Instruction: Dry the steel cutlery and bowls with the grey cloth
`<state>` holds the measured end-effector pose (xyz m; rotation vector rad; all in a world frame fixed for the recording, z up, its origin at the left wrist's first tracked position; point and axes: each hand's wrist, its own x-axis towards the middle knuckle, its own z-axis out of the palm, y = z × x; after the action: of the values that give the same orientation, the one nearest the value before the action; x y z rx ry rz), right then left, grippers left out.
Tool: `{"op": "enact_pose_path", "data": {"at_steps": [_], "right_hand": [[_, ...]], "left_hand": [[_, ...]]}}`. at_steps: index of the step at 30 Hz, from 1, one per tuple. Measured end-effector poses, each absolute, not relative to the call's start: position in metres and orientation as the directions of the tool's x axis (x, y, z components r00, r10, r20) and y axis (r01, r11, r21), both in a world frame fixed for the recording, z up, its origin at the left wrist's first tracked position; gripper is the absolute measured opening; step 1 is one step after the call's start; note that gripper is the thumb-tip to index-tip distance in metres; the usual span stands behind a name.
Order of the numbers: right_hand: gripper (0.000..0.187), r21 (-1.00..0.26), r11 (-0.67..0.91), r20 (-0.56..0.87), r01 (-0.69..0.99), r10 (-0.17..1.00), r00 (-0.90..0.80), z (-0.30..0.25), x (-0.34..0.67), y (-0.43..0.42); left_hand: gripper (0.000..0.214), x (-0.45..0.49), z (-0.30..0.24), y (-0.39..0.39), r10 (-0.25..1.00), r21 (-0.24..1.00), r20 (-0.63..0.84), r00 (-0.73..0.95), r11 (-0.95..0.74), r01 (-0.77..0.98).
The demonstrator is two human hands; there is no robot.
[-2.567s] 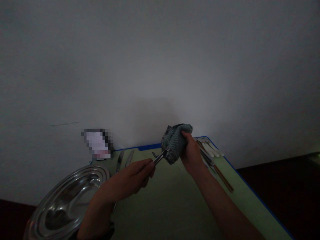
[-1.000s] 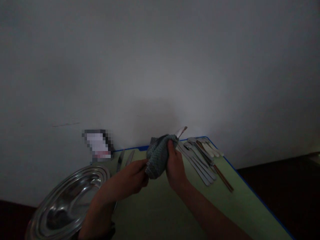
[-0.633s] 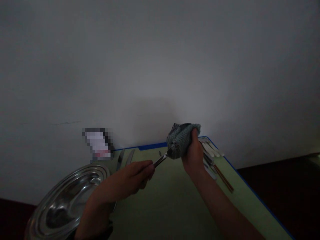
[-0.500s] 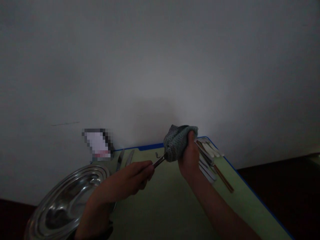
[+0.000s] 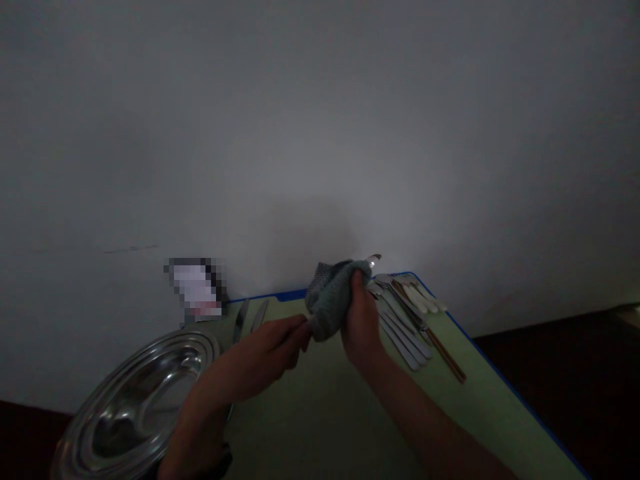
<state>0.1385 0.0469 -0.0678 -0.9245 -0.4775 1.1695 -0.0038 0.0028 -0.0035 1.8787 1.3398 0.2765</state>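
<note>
My left hand point(image 5: 270, 350) is closed around the handle end of a piece of metal cutlery point(image 5: 374, 260). Its shiny tip pokes out beyond a grey-green cloth point(image 5: 330, 300), which hides the middle, so I cannot tell whether it is a knife or a spoon. My right hand point(image 5: 361, 327) grips the folded cloth around the cutlery, thumb on top. Both hands are above the green table point(image 5: 320, 413). Right of my right hand lie several metal utensils point(image 5: 403, 337) with their handles toward me.
A round, divided stainless steel tray point(image 5: 135, 407) is at the left, partly behind my left forearm. Two table knives point(image 5: 259, 315) lie near the back edge. Wooden chopsticks point(image 5: 445, 353) and white-handled utensils point(image 5: 423, 300) lie at the right. Behind the table is a wall point(image 5: 320, 133).
My right hand and the cloth have slid left and slightly down along the cutlery, toward my left hand. The cutlery's far tip now shows. My left hand has barely moved.
</note>
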Motion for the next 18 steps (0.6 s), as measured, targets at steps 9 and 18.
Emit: {"op": "enact_pose_path", "data": {"at_steps": [9, 18], "right_hand": [[0.035, -0.492, 0.273, -0.067, -0.826, 0.935, 0.349, -0.047, 0.186, 0.067], [0.04, -0.57, 0.32, -0.106, -0.757, 0.885, 0.453, -0.041, 0.171, 0.056]], "left_hand": [[0.047, -0.026, -0.006, -0.001, 0.782, 0.78, -0.321, 0.535, -0.102, 0.618], [0.04, -0.018, -0.01, -0.002, 0.789, 0.754, -0.283, 0.546, -0.169, 0.635]]}}
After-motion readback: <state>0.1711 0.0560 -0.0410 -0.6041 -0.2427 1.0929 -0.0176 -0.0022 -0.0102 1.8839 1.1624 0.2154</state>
